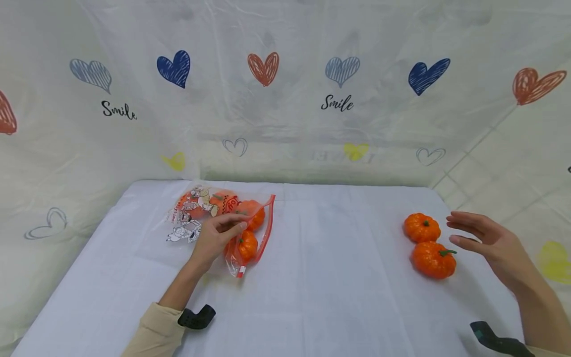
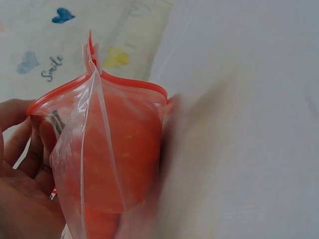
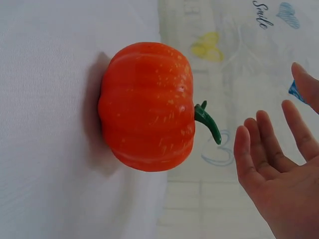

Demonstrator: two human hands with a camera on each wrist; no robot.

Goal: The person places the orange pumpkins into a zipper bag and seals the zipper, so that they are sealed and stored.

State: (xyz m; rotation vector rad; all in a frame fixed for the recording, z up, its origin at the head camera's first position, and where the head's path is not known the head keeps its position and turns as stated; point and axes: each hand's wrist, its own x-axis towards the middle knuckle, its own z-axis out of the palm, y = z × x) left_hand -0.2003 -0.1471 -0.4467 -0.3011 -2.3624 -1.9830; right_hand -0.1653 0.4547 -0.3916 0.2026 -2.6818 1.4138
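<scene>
With thumb and fingers my left hand (image 1: 219, 241) pinches the upper edge of a clear zip bag (image 1: 270, 218) with a red zipper strip and printed cartoon figures. Several small orange pumpkins (image 1: 248, 246) are inside it, and its mouth gapes in the left wrist view. On the right, two more orange pumpkins with green stems sit on the table, the smaller one (image 1: 422, 227) behind the larger one (image 1: 433, 260). My right hand (image 1: 490, 245) hovers just right of them, fingers spread, holding nothing. In the right wrist view the larger pumpkin (image 3: 147, 107) stands apart from the fingers.
A white cloth covers the table (image 1: 330, 277). Behind it hangs a pale curtain (image 1: 294, 114) printed with hearts and the word Smile. A dark wrist mount (image 1: 197, 317) is on the left sleeve, another (image 1: 499, 339) on the right.
</scene>
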